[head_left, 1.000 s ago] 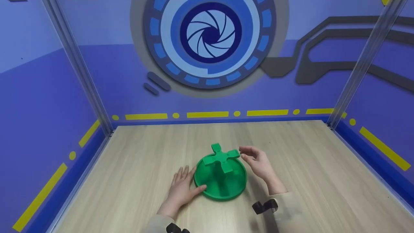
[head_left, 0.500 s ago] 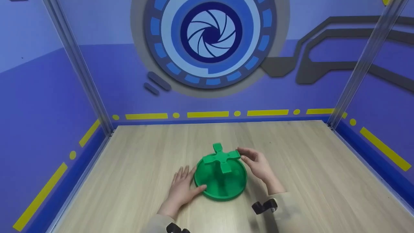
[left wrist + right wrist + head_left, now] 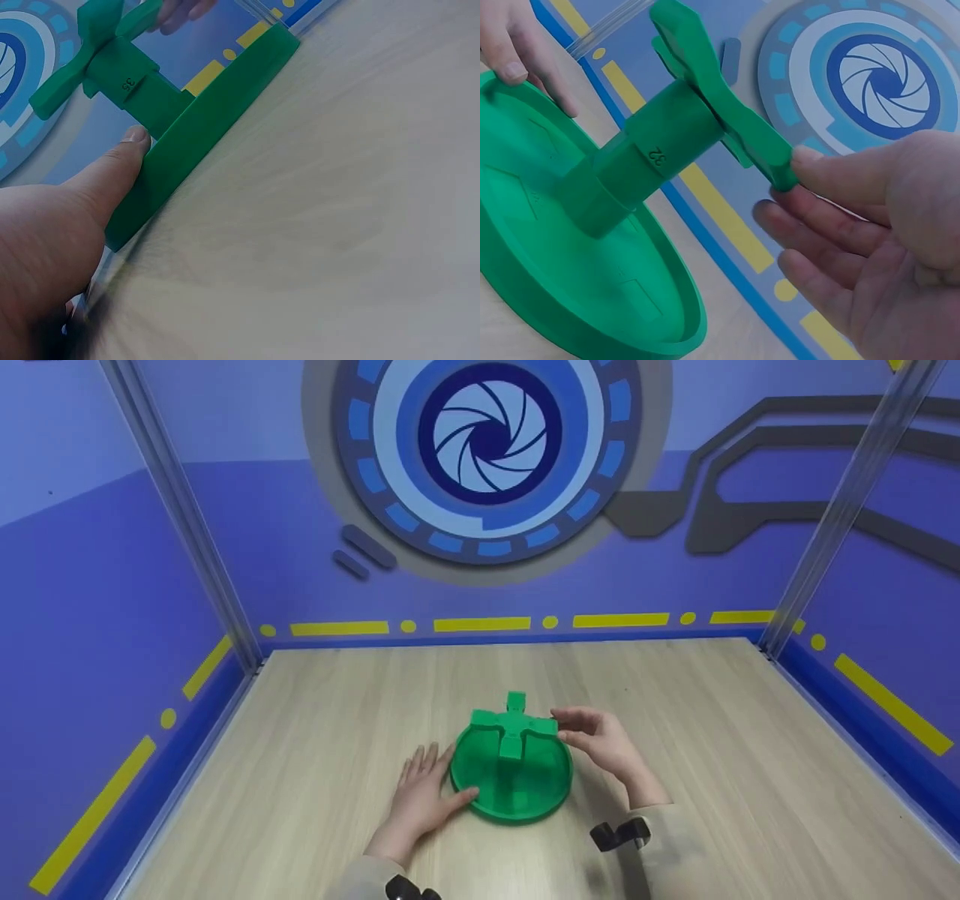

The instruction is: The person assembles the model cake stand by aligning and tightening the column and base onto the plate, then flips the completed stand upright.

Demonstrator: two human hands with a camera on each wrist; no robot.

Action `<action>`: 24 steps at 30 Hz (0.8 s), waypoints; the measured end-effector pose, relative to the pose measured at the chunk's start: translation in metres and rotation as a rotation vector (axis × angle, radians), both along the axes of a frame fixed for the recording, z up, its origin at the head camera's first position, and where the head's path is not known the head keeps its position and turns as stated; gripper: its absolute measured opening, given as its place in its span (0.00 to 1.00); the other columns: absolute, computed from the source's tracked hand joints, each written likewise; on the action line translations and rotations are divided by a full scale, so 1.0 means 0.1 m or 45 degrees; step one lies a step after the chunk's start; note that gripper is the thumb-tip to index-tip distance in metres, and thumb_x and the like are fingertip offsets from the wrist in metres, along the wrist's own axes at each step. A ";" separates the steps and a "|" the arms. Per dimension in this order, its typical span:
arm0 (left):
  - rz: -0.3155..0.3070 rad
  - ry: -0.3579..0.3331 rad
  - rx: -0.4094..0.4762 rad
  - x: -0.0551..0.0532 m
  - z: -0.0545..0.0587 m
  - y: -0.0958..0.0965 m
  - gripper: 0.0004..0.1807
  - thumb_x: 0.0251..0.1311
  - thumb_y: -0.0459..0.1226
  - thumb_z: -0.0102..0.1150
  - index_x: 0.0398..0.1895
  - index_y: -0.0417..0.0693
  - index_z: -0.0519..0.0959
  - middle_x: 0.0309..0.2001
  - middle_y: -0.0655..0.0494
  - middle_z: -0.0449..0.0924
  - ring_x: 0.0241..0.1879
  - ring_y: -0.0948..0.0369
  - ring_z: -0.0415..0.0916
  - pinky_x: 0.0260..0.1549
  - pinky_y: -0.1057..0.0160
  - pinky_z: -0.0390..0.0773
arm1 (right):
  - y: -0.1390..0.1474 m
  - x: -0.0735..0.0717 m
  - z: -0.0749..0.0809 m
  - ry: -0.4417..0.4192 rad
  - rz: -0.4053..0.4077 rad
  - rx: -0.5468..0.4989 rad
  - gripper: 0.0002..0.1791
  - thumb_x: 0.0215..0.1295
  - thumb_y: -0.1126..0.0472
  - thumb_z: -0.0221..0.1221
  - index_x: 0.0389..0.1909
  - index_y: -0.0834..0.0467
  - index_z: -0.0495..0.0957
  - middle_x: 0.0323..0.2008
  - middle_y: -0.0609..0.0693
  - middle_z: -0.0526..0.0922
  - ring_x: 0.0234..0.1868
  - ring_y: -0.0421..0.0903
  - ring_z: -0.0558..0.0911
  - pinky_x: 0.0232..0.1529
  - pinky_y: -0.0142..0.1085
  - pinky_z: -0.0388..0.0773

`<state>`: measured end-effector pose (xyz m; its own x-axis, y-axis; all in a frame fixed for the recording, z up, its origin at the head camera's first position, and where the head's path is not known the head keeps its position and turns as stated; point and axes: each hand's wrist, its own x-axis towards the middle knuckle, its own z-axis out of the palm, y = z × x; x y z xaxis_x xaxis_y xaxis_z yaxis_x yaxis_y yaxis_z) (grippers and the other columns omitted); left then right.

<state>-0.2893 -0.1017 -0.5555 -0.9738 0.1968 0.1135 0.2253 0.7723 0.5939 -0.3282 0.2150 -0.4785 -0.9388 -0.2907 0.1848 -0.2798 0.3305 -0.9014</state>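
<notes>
A round green plastic dish with a raised rim lies on the table. From its middle rises a green stepped post, topped by a four-armed green cross. My left hand holds the dish at its near-left edge, thumb tip over the rim and the other fingers spread along the outside. With thumb and forefinger, my right hand pinches the tip of the cross's right arm; its remaining fingers curl loosely below. Small numbers are marked on the post's sides.
The light wood table is bounded by a blue back wall and side walls with yellow markings. Metal posts stand at the corners. Black wrist straps sit over the beige sleeves.
The cross has turned clockwise as seen from above, its right arm coming toward me. My right hand has closed in on that arm and shifted slightly nearer. Left hand and dish stay put.
</notes>
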 end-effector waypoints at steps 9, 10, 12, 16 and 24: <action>-0.009 -0.005 0.039 0.01 0.00 0.00 0.53 0.61 0.65 0.62 0.81 0.45 0.58 0.80 0.32 0.51 0.81 0.33 0.42 0.80 0.34 0.42 | 0.02 0.04 0.03 -0.028 0.153 0.079 0.23 0.72 0.62 0.63 0.64 0.66 0.77 0.60 0.65 0.82 0.57 0.55 0.84 0.52 0.22 0.80; -0.013 -0.005 0.048 0.01 0.00 0.00 0.53 0.61 0.65 0.62 0.81 0.45 0.58 0.80 0.32 0.51 0.81 0.33 0.42 0.80 0.33 0.42 | 0.02 0.04 0.04 -0.025 0.165 0.086 0.23 0.72 0.61 0.63 0.64 0.66 0.77 0.60 0.65 0.82 0.57 0.54 0.84 0.52 0.23 0.80; -0.020 -0.009 0.065 0.02 0.00 0.00 0.53 0.61 0.64 0.63 0.81 0.45 0.58 0.81 0.31 0.50 0.81 0.33 0.41 0.80 0.33 0.41 | 0.01 0.05 0.05 -0.021 0.194 0.092 0.24 0.71 0.62 0.63 0.64 0.67 0.77 0.61 0.67 0.82 0.56 0.54 0.84 0.51 0.23 0.81; -0.023 -0.007 0.062 0.01 0.00 -0.01 0.53 0.61 0.64 0.63 0.81 0.45 0.58 0.80 0.31 0.51 0.81 0.33 0.41 0.80 0.32 0.42 | 0.00 0.06 0.05 -0.009 0.234 0.112 0.24 0.71 0.62 0.63 0.64 0.68 0.77 0.61 0.68 0.81 0.55 0.54 0.84 0.50 0.23 0.81; -0.017 0.000 0.050 0.00 0.00 -0.01 0.53 0.61 0.65 0.63 0.81 0.45 0.58 0.80 0.32 0.51 0.81 0.33 0.42 0.79 0.32 0.42 | -0.07 0.09 0.08 -0.015 0.279 0.126 0.24 0.70 0.62 0.65 0.64 0.67 0.77 0.59 0.66 0.83 0.56 0.56 0.84 0.51 0.24 0.81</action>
